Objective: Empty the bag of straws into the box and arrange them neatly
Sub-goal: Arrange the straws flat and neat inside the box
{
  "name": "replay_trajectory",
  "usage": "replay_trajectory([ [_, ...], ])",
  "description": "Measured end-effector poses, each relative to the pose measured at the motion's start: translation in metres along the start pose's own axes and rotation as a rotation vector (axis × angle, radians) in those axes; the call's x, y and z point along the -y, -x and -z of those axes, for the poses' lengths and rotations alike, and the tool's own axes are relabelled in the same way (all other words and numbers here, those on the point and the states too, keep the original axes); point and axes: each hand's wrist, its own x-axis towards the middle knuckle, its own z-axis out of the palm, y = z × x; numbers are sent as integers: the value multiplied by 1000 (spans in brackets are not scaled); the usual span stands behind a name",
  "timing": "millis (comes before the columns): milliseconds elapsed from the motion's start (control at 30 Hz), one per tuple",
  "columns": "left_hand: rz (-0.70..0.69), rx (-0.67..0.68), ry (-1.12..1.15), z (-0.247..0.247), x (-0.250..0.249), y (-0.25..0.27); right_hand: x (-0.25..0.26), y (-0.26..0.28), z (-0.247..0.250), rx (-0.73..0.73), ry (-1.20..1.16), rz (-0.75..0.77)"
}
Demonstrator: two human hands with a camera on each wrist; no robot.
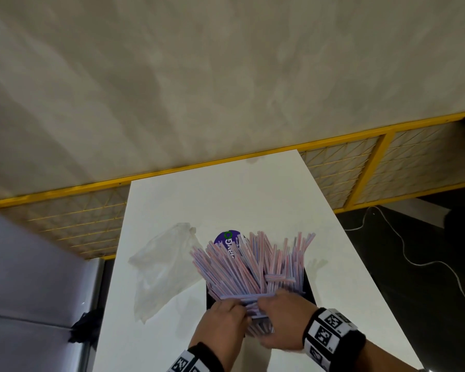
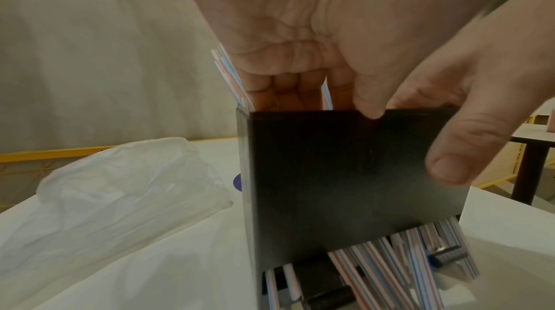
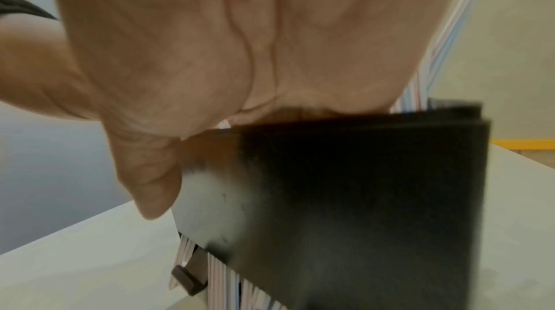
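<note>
A black box (image 1: 308, 294) stands on the white table (image 1: 199, 200). Several red-and-blue striped straws (image 1: 247, 264) fan out of its top, leaning away from me. A few straws lie crosswise on the near rim. My left hand (image 1: 226, 318) reaches straight fingers (image 2: 288, 92) down into the box (image 2: 345, 184) among the straws, thumb on the front wall's rim. My right hand (image 1: 282, 315) does the same beside it, its thumb (image 2: 447, 168) outside the wall. More straws (image 2: 390, 263) poke out under the front wall. The right wrist view is blurred; the box (image 3: 375, 196) hides those fingers.
The empty clear plastic bag (image 1: 161, 269) lies crumpled on the table left of the box. A purple round disc (image 1: 226, 238) sits behind the straws. A yellow mesh fence (image 1: 360, 167) runs beyond the far edge. A white cable (image 1: 414, 261) crosses the dark floor at right.
</note>
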Motion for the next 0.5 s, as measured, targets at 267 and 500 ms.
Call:
replay_trajectory([
  [267,66,63,59,1,-4,4,0,-7,-11,-143,-19,37],
  [500,69,34,63,7,-9,7,6,1,-7,-151,-11,1],
])
